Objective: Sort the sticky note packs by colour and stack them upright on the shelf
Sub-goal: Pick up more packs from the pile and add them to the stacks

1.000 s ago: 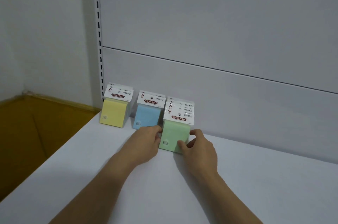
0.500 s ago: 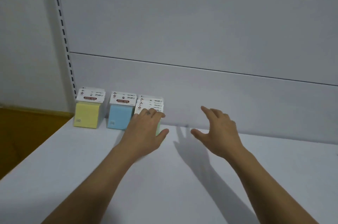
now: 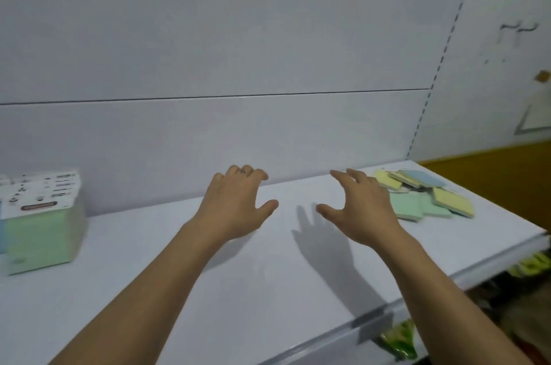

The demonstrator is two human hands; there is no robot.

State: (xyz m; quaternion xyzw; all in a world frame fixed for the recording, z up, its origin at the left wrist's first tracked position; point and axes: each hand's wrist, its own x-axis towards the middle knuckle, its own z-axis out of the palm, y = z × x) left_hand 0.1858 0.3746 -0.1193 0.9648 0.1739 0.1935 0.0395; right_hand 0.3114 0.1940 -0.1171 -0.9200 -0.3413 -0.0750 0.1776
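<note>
Swinging right: my left hand [image 3: 235, 209] has let go of the green stack [image 3: 40, 233], which stands upright at far left. Both hands are spread and empty; my right hand [image 3: 362, 209] is nearing the loose pile [image 3: 423, 194] on the shelf [image 3: 268, 290]. More sorting is left.

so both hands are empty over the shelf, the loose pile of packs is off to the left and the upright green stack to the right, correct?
Sides are swapped. In the head view the loose pile lies right of the right hand; the upright green stack stands left of the left hand. Both hands are empty over the shelf.
</note>
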